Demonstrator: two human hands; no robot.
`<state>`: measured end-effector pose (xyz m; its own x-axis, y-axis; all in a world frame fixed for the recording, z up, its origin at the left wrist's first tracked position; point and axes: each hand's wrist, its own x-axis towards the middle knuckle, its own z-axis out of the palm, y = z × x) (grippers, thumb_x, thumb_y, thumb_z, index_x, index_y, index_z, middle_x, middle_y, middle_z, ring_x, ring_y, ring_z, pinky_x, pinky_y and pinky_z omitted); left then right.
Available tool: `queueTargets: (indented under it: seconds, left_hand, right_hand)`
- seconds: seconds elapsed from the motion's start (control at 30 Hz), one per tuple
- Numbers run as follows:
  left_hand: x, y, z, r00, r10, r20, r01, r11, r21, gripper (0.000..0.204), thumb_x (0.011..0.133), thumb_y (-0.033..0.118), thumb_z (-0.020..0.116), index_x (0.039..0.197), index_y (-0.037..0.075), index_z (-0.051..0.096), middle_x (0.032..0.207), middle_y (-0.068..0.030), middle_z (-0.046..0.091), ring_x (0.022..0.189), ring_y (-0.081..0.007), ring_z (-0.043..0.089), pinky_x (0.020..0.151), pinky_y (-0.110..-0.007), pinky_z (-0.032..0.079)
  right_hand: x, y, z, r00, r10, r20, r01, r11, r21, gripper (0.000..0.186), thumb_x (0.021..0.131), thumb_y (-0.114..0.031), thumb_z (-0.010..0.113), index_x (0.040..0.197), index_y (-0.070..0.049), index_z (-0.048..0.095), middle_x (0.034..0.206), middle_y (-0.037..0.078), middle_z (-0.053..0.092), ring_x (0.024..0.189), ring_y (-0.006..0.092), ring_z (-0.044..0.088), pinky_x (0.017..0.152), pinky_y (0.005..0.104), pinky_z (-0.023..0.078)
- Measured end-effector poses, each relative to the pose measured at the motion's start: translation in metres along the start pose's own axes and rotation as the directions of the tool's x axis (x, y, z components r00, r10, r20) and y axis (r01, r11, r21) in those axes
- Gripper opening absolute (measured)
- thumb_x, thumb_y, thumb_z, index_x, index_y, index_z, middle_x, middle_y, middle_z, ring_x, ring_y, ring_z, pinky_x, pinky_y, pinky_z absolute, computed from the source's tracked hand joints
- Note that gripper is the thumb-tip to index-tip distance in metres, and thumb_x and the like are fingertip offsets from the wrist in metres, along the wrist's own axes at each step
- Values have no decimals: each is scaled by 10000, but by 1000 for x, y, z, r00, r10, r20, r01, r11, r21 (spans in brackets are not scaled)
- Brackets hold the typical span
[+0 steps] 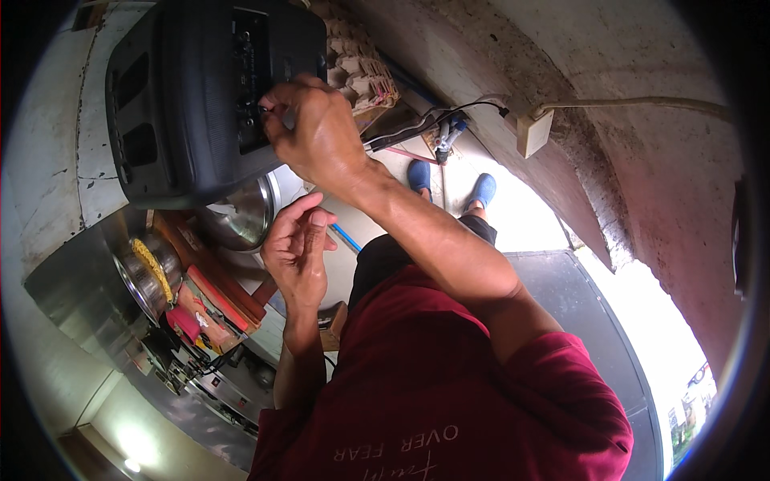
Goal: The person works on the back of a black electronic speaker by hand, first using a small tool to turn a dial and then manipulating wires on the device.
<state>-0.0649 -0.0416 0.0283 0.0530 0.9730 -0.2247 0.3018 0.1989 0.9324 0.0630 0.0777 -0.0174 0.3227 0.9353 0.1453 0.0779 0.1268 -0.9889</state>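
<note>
A large black speaker-like box (pixel 188 96) with a ribbed casing stands at the upper left. Set into its face is a recessed panel (pixel 250 48) with small knobs or sockets in a row. My right hand (pixel 317 128) reaches across to this panel, thumb and forefinger pinched at a small part there; the fingers hide what it is. Below and nearer to me, my left hand (pixel 297 248) is raised in the air beside the box, fingers loosely bent and apart, with nothing in it.
Behind the box is a woven basket (pixel 385 90) holding egg-tray-like cartons. A power drill (pixel 443 146) stands near the wall, below a white outlet box (pixel 534 134) with cables. Shiny metal cookware (pixel 241 216) and a shelf with a steel pot (pixel 156 268) lie to the left.
</note>
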Motion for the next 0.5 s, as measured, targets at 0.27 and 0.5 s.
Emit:
queueTargets:
  seconds: [0.27, 0.5]
  left_hand:
    - [2, 1, -1, 1000, -6, 12, 6, 1000, 3, 351, 1089, 172, 737, 1354, -56, 695, 977, -98, 762, 805, -93, 686, 676, -229, 561]
    - [3, 2, -4, 1000, -4, 18, 4, 1000, -7, 348, 1089, 169, 737, 1354, -52, 696, 981, -96, 759, 839, -95, 697, 677, -226, 560]
  right_hand:
    - [0, -4, -9, 996, 1, 88, 5, 998, -66, 217, 847, -82, 750, 1027, 30, 704, 997, 288, 740, 842, 497, 754, 796, 536, 627]
    - [2, -5, -23, 988, -53, 147, 71, 990, -120, 296, 862, -27, 745, 1152, 15, 706, 912, 222, 786, 821, 408, 788, 741, 474, 618]
